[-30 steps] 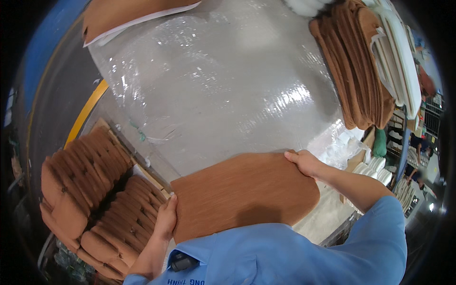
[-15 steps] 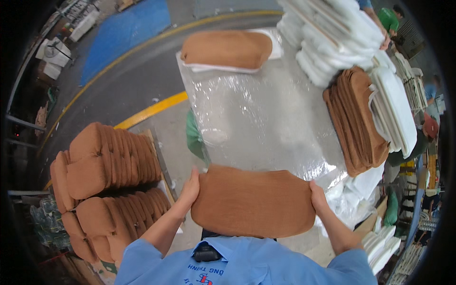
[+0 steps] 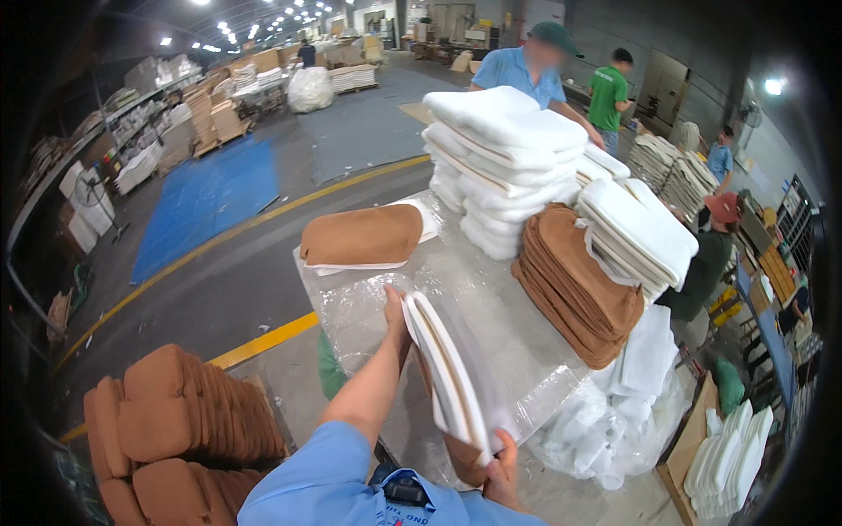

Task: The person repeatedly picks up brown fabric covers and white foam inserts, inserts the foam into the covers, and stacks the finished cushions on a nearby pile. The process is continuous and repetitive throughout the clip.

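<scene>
Both my hands hold a cushion pad (image 3: 447, 373) tipped on edge above the plastic-covered table (image 3: 491, 298). Its edge shows thick white layers with a thin brownish line between them; a little brown fabric shows at its lower end. My left hand (image 3: 396, 314) grips the far end, fingers partly behind the pad. At the near end, my right hand (image 3: 502, 469) closes on the corner with the thumb on top. A brown-topped cushion (image 3: 361, 237) lies on white padding at the table's far left corner. Folded brown covers (image 3: 570, 289) are stacked at the table's right.
White pads (image 3: 504, 153) rise in a tall pile at the back, with more white pads (image 3: 636, 228) beside the brown stack. Brown cushions (image 3: 180, 408) stand packed at lower left. A co-worker in a cap (image 3: 526, 70) stands behind the pile. Clear bags (image 3: 605, 430) lie right of the table.
The cushion pad has turned from lying brown face up to standing on edge, white layers showing. My left hand has moved forward, my right hand inward and nearer. The view has tilted up.
</scene>
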Demonstrator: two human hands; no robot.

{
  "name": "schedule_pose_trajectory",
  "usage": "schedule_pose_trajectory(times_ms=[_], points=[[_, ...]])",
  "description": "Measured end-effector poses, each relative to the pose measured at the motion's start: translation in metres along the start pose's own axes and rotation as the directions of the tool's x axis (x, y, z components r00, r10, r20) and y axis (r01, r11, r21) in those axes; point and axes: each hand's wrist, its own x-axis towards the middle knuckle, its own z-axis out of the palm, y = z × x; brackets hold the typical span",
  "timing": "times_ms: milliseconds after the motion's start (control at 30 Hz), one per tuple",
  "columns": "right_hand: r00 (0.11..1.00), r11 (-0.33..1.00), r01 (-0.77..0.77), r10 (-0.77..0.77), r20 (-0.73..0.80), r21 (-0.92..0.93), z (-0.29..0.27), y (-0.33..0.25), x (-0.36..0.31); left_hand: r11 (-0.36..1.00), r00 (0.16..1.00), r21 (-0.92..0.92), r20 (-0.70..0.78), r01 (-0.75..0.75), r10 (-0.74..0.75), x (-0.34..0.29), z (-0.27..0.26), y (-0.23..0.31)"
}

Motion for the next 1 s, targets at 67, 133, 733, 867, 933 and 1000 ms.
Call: schedule_pose_trajectory(times_ms=[67,133,733,867,933,1000], points=[[0.995,0.996,-0.066,0.071,0.075,-0.067,-0.002,-0.003,-0.003,0.986,0.973,0.019,0.157,0.168,-0.169,-0.014,0.013,-0.036],[0.983,0.977,-0.027,0.065,0.173,-0.211,-0.015,0.001,0.004,0.973,0.926,0.010,0.305,0.231,-0.223,-0.023,0.020,-0.052],[0.968,0.696,0.121,0.077,0.241,-0.708,0.096,0.001,0.370,0.937,0.924,0.326,0.382,-0.126,-0.008,-0.084,0.006,-0.026],[0.995,0.777,0.041,0.025,0.096,-0.628,0.103,0.019,0.380,0.782,0.979,0.596,0.180,-0.182,0.091,-0.076,0.019,-0.014],[0.997,0.739,0.073,-0.054,0.049,-0.670,0.119,0.030,0.372,0.772,0.983,0.609,0.086,-0.180,0.161,-0.068,0.018,-0.015],[0.992,0.743,0.121,-0.120,0.046,-0.658,0.130,0.035,0.366,0.783,0.972,0.594,-0.009,-0.183,0.233,-0.061,0.021,-0.018]])
